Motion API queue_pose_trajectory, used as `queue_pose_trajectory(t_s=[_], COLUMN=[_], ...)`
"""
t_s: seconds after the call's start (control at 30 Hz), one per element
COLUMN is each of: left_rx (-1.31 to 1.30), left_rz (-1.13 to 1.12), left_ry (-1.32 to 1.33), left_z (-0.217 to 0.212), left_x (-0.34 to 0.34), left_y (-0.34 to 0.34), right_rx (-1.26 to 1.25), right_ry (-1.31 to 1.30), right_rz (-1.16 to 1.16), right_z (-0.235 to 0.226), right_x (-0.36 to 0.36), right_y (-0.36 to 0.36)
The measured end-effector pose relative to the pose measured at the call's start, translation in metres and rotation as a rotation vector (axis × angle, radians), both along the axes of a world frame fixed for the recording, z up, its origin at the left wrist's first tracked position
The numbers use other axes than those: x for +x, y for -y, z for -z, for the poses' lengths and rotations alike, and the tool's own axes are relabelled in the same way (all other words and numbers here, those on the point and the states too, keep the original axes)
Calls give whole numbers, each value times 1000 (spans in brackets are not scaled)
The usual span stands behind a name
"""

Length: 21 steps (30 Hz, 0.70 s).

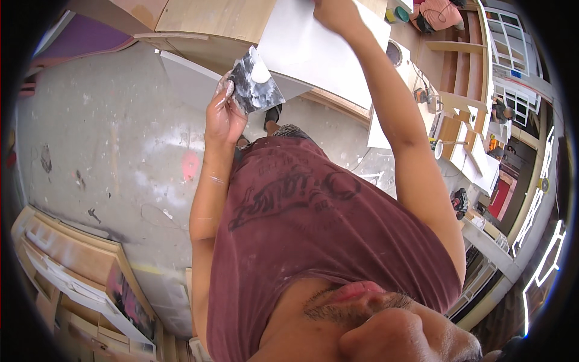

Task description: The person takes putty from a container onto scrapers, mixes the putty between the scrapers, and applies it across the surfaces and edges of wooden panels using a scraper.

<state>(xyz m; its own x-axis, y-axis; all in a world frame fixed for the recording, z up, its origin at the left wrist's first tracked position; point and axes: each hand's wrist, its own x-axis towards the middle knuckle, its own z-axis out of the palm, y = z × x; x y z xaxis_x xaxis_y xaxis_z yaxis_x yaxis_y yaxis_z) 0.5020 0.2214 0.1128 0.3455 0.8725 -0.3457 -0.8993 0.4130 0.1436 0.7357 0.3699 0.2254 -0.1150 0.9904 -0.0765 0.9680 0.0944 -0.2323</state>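
My left hand (224, 114) grips a small dark square palette (274, 96) by its edge. White paste (258, 71) is smeared over the palette, with a thicker lump near its upper part. White smears also mark the fingers of this hand. My right arm stretches away over a white panel (313, 51) on the workbench. At the upper edge of the picture my right hand (339, 15) is partly cut off. Its fingers are mostly out of sight, so whatever they hold cannot be made out.
Pale wooden panels (214, 21) lie beside the white panel. A green-rimmed tub (397, 15) stands past my right arm. Farther right are a power tool (425, 96) and an open wooden shelf unit (458, 66). Framed boards (84, 265) lean at the lower left, over the stained grey floor (120, 151).
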Motion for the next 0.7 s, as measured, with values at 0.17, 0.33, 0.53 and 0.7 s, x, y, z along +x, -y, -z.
queue_pose_trajectory(t_s=[0.17, 0.33, 0.53, 0.7], left_rx=[10, -19, 39, 23], left_rz=[15, 18, -15, 44], left_ry=[34, -3, -25, -57], left_z=[3, 2, -2, -3], left_x=[-1, 2, -7, -1], left_y=[-2, -4, -18, -28], right_rx=[148, -13, 300, 168], right_ry=[-119, -82, -64, -156], right_rz=[-246, -292, -7, 144], right_z=[22, -11, -13, -17], right_x=[-9, -4, 72, 101], right_y=[106, 161, 68, -15])
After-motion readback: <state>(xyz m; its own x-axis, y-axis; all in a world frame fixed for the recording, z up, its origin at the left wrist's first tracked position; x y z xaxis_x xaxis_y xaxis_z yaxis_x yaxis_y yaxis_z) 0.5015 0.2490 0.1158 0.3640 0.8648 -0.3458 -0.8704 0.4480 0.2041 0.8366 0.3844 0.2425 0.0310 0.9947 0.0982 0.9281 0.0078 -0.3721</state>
